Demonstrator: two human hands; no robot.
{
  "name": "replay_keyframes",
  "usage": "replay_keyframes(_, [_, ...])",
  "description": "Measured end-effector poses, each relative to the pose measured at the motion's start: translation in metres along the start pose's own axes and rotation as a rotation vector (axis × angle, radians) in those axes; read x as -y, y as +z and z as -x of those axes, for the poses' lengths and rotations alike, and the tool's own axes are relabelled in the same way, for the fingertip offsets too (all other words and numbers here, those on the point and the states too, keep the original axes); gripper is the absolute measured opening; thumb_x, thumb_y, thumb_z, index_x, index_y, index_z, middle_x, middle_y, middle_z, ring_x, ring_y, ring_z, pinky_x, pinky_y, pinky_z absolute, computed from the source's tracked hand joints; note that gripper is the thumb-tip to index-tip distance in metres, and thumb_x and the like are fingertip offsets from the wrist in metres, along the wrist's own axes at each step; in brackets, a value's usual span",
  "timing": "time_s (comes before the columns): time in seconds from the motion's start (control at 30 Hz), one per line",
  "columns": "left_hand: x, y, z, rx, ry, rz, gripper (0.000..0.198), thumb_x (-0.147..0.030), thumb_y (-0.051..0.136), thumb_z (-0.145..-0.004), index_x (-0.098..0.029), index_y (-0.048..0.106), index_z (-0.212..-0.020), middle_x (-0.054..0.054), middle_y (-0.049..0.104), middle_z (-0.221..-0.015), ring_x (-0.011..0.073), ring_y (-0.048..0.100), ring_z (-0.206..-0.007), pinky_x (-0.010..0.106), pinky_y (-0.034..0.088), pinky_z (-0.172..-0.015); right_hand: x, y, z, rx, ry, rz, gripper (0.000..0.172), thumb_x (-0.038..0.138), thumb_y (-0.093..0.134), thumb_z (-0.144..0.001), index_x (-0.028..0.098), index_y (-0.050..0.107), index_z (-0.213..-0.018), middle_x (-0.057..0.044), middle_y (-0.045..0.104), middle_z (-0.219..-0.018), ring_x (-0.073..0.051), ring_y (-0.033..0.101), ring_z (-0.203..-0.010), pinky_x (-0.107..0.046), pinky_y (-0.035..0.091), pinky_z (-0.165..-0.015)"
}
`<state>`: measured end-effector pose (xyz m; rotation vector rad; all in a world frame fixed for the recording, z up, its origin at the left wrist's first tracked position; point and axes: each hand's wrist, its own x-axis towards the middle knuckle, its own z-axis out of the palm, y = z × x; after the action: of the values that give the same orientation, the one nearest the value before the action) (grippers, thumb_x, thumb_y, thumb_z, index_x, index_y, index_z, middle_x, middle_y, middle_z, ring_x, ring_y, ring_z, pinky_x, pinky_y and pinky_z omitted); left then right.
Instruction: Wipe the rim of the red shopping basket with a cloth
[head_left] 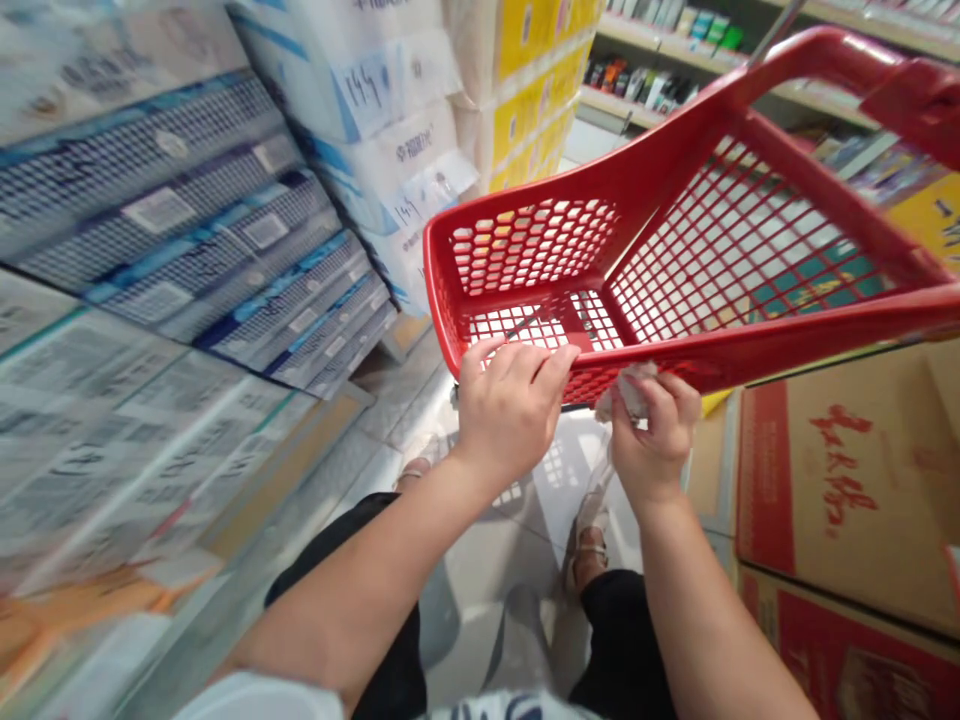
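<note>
A red plastic shopping basket [750,160] is held up and tilted in front of me, its mesh inside bare. My left hand [510,405] grips the basket's near rim, fingers curled over the edge. My right hand [654,435] is closed on a crumpled white cloth [628,392] and presses it against the underside of the rim. My legs in dark trousers and sandalled feet show below on the pale tiled floor.
Stacked packs of tissue and paper goods [187,230] fill the left side. Red and brown cartons [847,480] stand at the right. Yellow boxes [536,100] and a shelf of small goods [660,60] lie behind the basket. A narrow tiled aisle [487,560] runs between.
</note>
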<state>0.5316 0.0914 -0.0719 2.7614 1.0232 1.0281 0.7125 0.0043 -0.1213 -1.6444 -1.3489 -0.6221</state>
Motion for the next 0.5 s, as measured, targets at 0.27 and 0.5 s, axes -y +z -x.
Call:
replay_keyframes(0.27, [-0.001, 0.000, 0.000, 0.035, 0.031, -0.019, 0.034, -0.029, 0.047, -0.095, -0.023, 0.055, -0.128, 0.007, 0.063, -0.104, 0.0196, 0.055, -0.099, 0.040, 0.032, -0.099, 0.005, 0.005, 0.009, 0.049, -0.012, 0.009, 0.015, 0.021, 0.062, -0.086, 0.021, 0.065, -0.100, -0.008, 0.057, -0.103, -0.021, 0.061, -0.097, -0.039, 0.055, -0.087])
replay_keyframes(0.5, [0.000, -0.002, 0.002, 0.056, 0.047, -0.016, 0.038, -0.028, 0.043, -0.096, -0.022, 0.051, -0.134, 0.007, 0.062, -0.107, 0.0195, 0.053, -0.100, 0.039, 0.032, -0.099, 0.013, 0.007, 0.008, 0.017, -0.080, -0.097, 0.021, 0.013, 0.063, -0.084, 0.022, 0.065, -0.102, -0.008, 0.057, -0.104, -0.020, 0.061, -0.099, -0.038, 0.054, -0.088])
